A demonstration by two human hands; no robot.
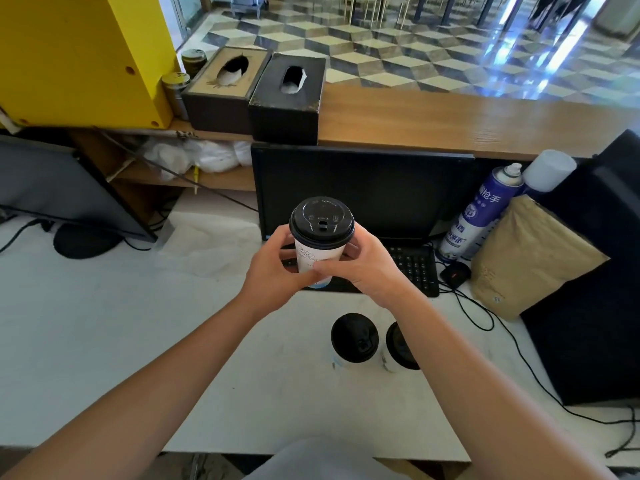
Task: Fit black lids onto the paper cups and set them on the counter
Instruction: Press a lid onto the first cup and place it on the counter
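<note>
The left hand [277, 271] and right hand [367, 268] curl round the paper cup [317, 258], held upright above the counter [104, 323], seemingly steadying its black lid [322, 221], with two lidded cups [354, 341] standing at five o'clock.
</note>
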